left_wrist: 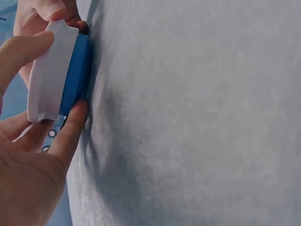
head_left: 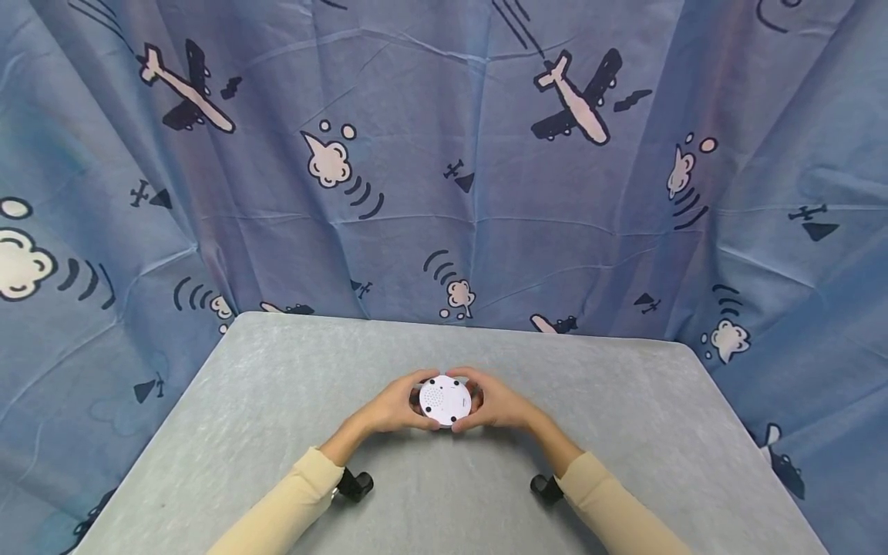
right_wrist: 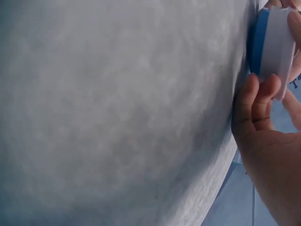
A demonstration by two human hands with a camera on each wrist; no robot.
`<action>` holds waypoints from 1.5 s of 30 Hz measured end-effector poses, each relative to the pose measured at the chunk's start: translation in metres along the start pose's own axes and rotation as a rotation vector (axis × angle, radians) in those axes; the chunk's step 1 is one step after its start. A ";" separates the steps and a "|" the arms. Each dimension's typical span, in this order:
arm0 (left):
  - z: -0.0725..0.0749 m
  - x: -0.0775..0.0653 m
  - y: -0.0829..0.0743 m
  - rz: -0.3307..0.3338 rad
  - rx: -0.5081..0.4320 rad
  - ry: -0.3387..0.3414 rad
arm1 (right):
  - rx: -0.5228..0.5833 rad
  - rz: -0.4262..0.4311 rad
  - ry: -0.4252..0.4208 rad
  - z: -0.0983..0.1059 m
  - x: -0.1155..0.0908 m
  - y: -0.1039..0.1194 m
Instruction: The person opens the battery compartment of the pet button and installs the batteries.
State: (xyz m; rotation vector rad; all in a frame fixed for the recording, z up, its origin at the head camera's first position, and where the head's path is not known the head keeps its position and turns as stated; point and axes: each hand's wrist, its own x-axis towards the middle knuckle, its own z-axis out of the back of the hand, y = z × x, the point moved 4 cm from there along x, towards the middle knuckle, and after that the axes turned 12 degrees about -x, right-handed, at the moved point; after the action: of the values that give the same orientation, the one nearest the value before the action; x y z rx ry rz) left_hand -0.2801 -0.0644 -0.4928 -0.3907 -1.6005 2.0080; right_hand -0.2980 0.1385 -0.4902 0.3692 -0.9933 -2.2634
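Observation:
A round white-and-blue device (head_left: 445, 400) is held between both hands over the middle of the table. Its white underside faces up in the head view, with a patch of small holes and several dark round feet. In the left wrist view the white body (left_wrist: 52, 70) is above a blue part (left_wrist: 76, 70) that faces the tabletop. My left hand (head_left: 397, 404) grips the device's left side, thumb and fingers curved around the rim. From the right, my right hand (head_left: 501, 402) grips the opposite side the same way. The device's downward face is hidden.
A grey table (head_left: 291, 385) spreads beneath the hands. Behind it and along both sides hangs a blue curtain (head_left: 416, 177) printed with planes and clouds. Dark wrist-worn camera mounts (head_left: 355, 486) stick out near each cream sleeve (head_left: 277, 509).

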 end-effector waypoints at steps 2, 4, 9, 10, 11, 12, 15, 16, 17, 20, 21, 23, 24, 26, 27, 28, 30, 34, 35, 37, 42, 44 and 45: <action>-0.001 -0.001 -0.001 0.009 -0.033 0.000 | -0.011 0.019 -0.020 -0.001 -0.001 0.000; -0.001 -0.002 -0.001 0.012 -0.069 -0.004 | -0.016 0.046 -0.044 0.000 -0.001 0.000; -0.003 -0.004 -0.001 0.021 -0.230 0.022 | 0.031 0.088 -0.062 0.002 -0.004 0.006; -0.003 -0.005 -0.001 0.021 -0.254 0.031 | 0.045 0.085 -0.060 0.003 -0.006 0.010; -0.004 -0.005 -0.001 0.019 -0.267 0.039 | 0.060 0.082 -0.057 0.004 -0.007 0.012; -0.004 -0.005 -0.002 0.018 -0.275 0.043 | 0.073 0.077 -0.055 0.003 -0.008 0.012; -0.004 -0.005 -0.001 0.007 -0.244 0.024 | 0.096 0.071 -0.054 0.003 -0.010 0.012; -0.004 -0.005 -0.001 0.004 -0.227 0.009 | 0.093 0.074 -0.056 0.002 -0.010 0.008; -0.004 -0.005 -0.001 0.003 -0.218 -0.009 | 0.090 0.076 -0.056 0.001 -0.009 0.005; -0.004 -0.004 -0.001 -0.006 -0.214 -0.058 | 0.079 0.071 -0.049 0.000 -0.010 0.002; -0.005 -0.003 -0.002 -0.010 -0.215 -0.072 | 0.077 0.065 -0.047 0.001 -0.010 0.003; -0.006 -0.002 -0.004 -0.023 -0.230 -0.093 | 0.069 0.049 -0.051 0.003 -0.011 0.004; -0.006 -0.002 -0.005 -0.029 -0.244 -0.097 | 0.064 0.040 -0.059 0.004 -0.011 0.004; -0.008 -0.001 -0.008 -0.034 -0.275 -0.100 | 0.064 0.026 -0.079 0.007 -0.011 0.005; -0.008 -0.001 -0.008 -0.036 -0.292 -0.094 | 0.075 0.024 -0.088 0.008 -0.012 0.006; -0.009 -0.001 -0.009 -0.037 -0.308 -0.084 | 0.086 0.022 -0.094 0.009 -0.012 0.006; -0.012 -0.001 -0.010 -0.040 -0.342 -0.051 | 0.131 0.028 -0.096 0.010 -0.012 0.006; -0.018 0.001 -0.008 -0.047 -0.391 -0.029 | 0.230 0.052 -0.057 0.008 -0.013 0.007; -0.018 0.001 -0.008 -0.049 -0.398 -0.038 | 0.244 0.055 -0.048 0.008 -0.013 0.007; -0.019 0.001 -0.007 -0.057 -0.392 -0.062 | 0.239 0.053 -0.031 0.007 -0.014 0.009; -0.019 0.001 -0.008 -0.076 -0.350 -0.079 | 0.174 0.034 -0.008 0.008 -0.017 0.014; -0.019 0.001 -0.010 -0.079 -0.332 -0.079 | 0.167 0.031 -0.004 0.009 -0.018 0.015; -0.020 0.001 -0.010 -0.080 -0.327 -0.079 | 0.166 0.033 -0.006 0.009 -0.018 0.016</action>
State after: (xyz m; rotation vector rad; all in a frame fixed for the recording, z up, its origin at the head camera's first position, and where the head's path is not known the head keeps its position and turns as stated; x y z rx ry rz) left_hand -0.2676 -0.0465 -0.4877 -0.3635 -1.9685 1.7228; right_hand -0.2815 0.1472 -0.4728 0.4134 -1.1859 -2.1596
